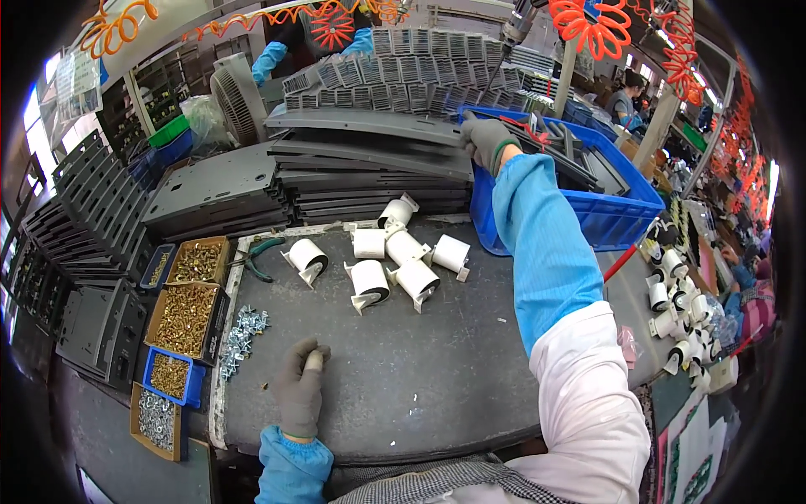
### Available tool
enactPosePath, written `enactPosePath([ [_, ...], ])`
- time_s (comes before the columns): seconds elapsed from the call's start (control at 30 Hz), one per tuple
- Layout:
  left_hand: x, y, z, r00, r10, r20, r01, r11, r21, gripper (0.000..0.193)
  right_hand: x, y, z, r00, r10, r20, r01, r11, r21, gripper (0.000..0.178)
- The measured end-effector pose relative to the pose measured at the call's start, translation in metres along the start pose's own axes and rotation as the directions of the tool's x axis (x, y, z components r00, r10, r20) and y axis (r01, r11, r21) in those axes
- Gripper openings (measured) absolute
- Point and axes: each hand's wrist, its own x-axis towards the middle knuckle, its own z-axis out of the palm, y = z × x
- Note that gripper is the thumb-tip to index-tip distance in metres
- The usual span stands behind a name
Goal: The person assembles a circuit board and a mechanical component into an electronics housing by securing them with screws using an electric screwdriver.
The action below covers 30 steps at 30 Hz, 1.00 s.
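My right hand point(487, 141), in a grey glove, reaches to the far side of the bench. Its fingers close on the right end of a long dark metal panel point(369, 124), the top one of a stack. That end lies beside the rim of a blue plastic bin point(579, 214). Low over the bench rests my left hand point(300, 386), also gloved, its fingers loosely bent and apart, with nothing visible in them. Several white cylindrical parts with brackets point(368, 281) lie beyond it. A pile of small silvery clips point(241, 336) is to its left.
Boxes of brass-coloured screws point(186, 319) and a box of washers point(157, 418) line the left edge. Green-handled pliers point(256, 259) lie near the panels. A power driver point(519, 25) and coiled orange hoses point(592, 29) hang overhead. A fan point(238, 101) stands at the back; co-workers are beyond.
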Motion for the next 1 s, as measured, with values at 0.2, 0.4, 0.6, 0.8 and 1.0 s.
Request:
enactPosePath([
  [0.2, 0.009, 0.016, 0.018, 0.991, -0.08, 0.11, 0.084, 0.996, -0.037, 0.031, 0.001, -0.012, 0.007, 0.932, 0.118, 0.342, -0.305, 0.764, 0.568, 0.008],
  [0.4, 0.008, 0.004, 0.024, 0.985, -0.068, 0.161, 0.064, 0.997, 0.032, 0.032, -0.023, 0.0, 0.041, 0.979, -0.01, 0.203, -0.168, 0.52, 0.838, 0.031],
  [0.6, 0.007, 0.035, 0.033, 0.987, -0.073, 0.143, 0.082, 0.995, -0.059, 0.04, -0.117, -0.008, 0.037, 0.928, -0.321, 0.191, -0.004, 0.502, 0.865, 0.028],
  [0.8, 0.035, 0.102, 0.084, 0.953, 0.1, 0.287, 0.146, 0.677, -0.722, 0.046, -0.256, 0.026, 0.006, 0.765, -0.564, 0.311, 0.079, 0.561, 0.824, 0.054],
  [1.0, 0.008, 0.108, 0.084, 0.958, 0.236, 0.161, -0.037, 0.662, -0.748, 0.041, -0.317, 0.066, -0.059, 0.72, -0.344, 0.603, 0.135, 0.921, 0.364, 0.08],
])
